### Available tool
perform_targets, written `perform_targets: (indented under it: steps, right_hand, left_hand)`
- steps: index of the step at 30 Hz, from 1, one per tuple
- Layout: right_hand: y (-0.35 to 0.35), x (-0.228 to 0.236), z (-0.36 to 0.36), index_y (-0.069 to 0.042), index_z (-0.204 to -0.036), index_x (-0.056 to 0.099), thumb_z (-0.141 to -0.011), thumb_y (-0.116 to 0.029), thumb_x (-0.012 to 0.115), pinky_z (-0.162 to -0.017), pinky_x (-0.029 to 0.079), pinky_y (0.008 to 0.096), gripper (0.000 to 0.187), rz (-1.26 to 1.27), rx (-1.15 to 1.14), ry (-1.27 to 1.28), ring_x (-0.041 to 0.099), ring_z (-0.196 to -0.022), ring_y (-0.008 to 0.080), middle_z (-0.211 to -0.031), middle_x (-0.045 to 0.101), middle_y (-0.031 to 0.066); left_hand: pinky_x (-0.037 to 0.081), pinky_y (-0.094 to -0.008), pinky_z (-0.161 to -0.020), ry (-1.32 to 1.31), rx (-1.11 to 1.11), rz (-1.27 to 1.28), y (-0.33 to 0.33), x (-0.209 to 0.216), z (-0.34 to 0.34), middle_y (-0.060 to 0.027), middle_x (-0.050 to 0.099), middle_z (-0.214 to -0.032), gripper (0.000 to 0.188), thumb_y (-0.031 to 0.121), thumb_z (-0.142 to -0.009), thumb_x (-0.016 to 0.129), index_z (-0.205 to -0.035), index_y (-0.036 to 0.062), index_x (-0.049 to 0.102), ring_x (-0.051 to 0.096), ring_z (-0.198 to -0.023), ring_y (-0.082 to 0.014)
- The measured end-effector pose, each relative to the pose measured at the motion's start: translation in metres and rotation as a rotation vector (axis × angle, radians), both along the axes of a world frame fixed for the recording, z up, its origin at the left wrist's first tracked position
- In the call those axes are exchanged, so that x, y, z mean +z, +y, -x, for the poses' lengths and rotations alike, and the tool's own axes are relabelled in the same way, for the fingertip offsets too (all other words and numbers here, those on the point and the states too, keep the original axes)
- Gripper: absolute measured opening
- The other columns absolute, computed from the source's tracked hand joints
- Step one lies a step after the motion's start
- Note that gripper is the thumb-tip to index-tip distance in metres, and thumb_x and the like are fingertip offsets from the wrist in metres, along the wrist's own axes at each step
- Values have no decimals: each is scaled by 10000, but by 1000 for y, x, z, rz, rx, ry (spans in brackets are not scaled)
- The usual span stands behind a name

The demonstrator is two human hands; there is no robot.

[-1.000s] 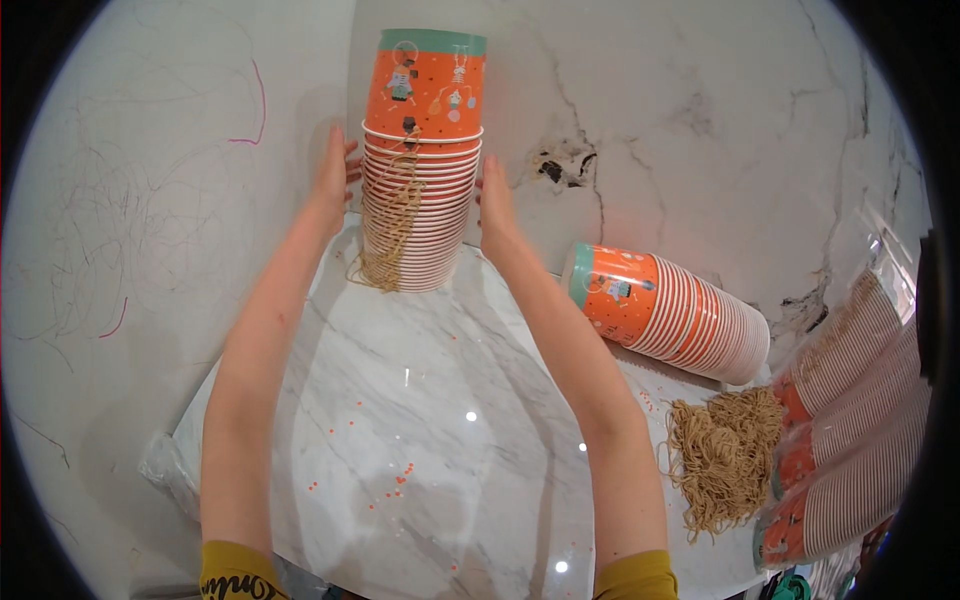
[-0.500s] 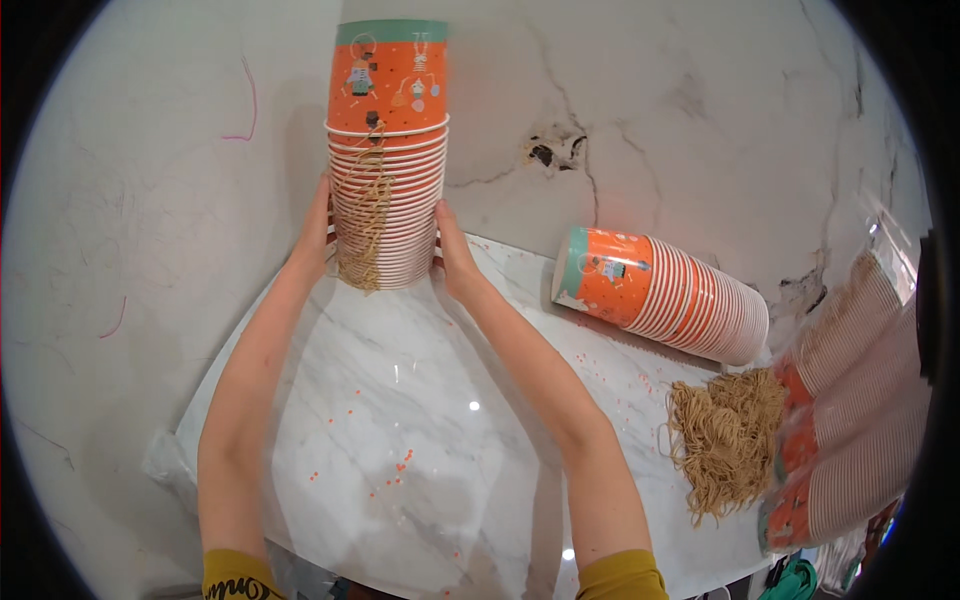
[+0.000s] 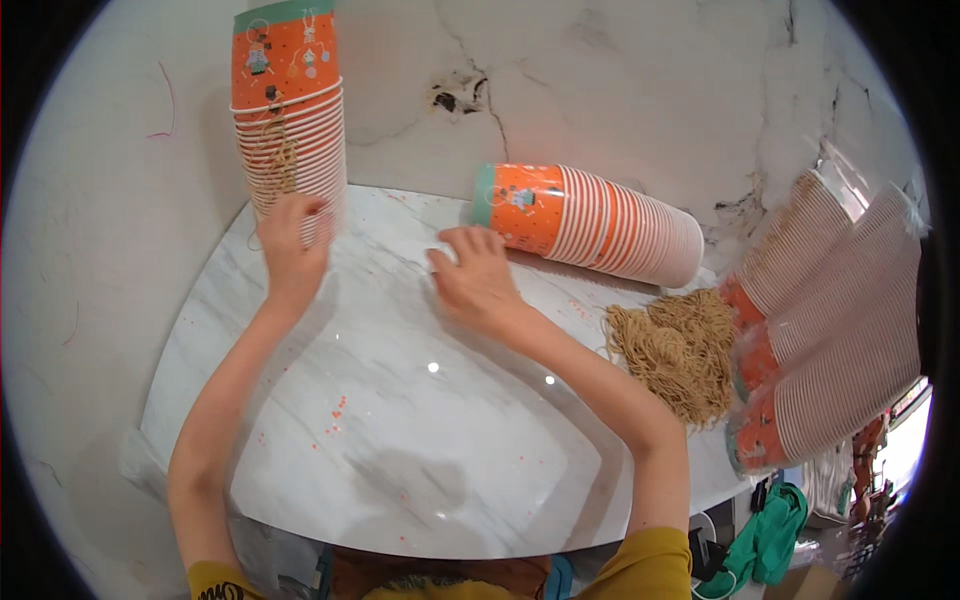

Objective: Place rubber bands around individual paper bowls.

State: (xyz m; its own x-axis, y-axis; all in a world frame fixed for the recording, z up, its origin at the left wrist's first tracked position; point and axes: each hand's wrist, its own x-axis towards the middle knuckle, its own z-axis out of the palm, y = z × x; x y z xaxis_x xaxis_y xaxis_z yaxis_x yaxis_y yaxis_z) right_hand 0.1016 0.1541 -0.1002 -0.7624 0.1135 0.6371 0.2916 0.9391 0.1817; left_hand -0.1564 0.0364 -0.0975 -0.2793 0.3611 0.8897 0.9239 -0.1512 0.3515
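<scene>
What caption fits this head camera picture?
Left hand steadies upright orange cup stack; right hand rests beside lying stack.

Both bare forearms come up from the lower edge, with yellow sleeves [image 3: 640, 565] at the upper arms. The left hand [image 3: 292, 245] reaches toward the far left edge of the table, fingers curled. The right hand [image 3: 478, 280] lies palm down near the far edge, fingers spread loosely, holding nothing.

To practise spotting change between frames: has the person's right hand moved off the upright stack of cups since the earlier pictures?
Yes. The right hand has left the upright stack and now rests on the marble table, nearer the lying stack.
</scene>
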Motion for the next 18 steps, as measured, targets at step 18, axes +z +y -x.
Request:
perform_targets:
  steps: [18]
  right_hand:
    - [78,-35,-129,-182,-1536,468,-867,-224,667,-1155,176,730,700,-223,-486,240,287,-1488,479,-1605,357,191]
  left_hand:
    - [483,-320,-724,-783,-478,165,175,-47,-129,-39,667,-870,255,251,-933,733,-972,10,662,591,-787,-132]
